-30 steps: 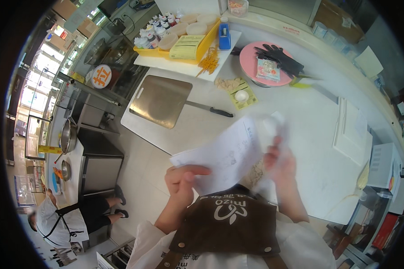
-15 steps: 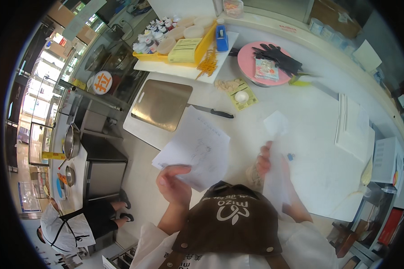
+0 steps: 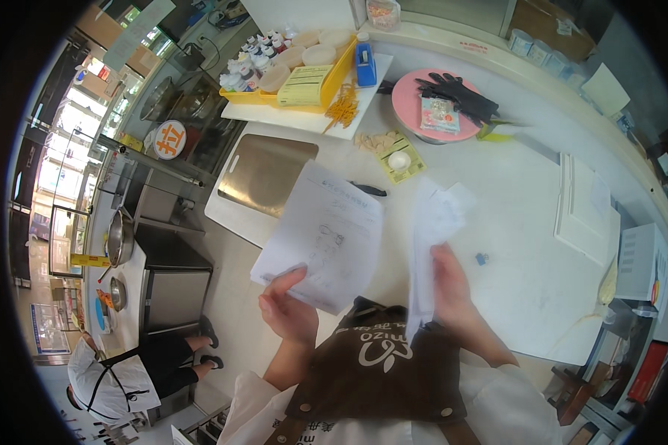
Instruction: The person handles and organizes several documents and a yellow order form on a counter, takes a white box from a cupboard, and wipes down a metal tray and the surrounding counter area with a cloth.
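Across counter edge (image 3: pixel 234 223), held paper (image 3: pixel 312 241), room rightward

Below and between the bare hands (image 3: pixel 288 308), a dark brown apron (image 3: pixel 416 386) is covering the torso, showing a white leafy emblem (image 3: pixel 386 352) with white lettering (image 3: pixel 378 336). Two round metal studs (image 3: pixel 305 408) are marking its corners. White sleeves (image 3: pixel 258 400) are ending behind the hands, leaving both forearms (image 3: pixel 292 360) bare.

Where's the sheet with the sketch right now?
Head view, just left of centre: the sheet with the sketch is in the left hand, left of the papers in the right hand, hiding part of the metal board.
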Demonstrator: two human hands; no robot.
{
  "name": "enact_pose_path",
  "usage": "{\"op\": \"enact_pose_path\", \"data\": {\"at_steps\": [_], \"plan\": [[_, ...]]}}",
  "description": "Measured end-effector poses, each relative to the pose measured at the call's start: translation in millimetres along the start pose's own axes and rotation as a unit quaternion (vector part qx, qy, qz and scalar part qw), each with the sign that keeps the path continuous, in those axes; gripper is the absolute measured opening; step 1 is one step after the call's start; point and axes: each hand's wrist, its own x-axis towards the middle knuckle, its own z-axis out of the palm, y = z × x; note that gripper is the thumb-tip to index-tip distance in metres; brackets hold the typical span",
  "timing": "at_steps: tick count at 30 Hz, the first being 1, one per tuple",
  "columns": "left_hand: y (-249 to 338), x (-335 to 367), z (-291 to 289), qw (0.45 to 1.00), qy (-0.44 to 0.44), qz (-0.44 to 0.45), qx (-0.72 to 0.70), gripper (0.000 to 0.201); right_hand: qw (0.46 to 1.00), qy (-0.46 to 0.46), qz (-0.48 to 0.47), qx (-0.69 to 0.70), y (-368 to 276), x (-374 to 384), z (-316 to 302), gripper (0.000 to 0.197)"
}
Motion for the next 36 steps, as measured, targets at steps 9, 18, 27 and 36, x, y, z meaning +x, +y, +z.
{"op": "enact_pose_path", "data": {"at_steps": [9, 18, 27, 36], "plan": [[-2, 1, -3, 0.997, -0.016, -0.006, -0.079, 0.078, 1.000, 0.008, 0.025, 0.005, 6, -3, 4, 0.046], [-2, 1, -4, 0.996, -0.035, 0.043, -0.065, 0.070, 0.984, -0.001, 0.140, 0.111, 1, -1, -9, 0.051], [-4, 2, -2, 0.995, -0.038, 0.045, -0.082, 0.070, 0.979, -0.117, 0.102, 0.129, 2, -2, -14, 0.054], [-5, 5, 1, 0.996, -0.054, 0.034, -0.061, 0.075, 0.990, -0.063, 0.078, 0.095, -2, -9, 5, 0.053]]}}
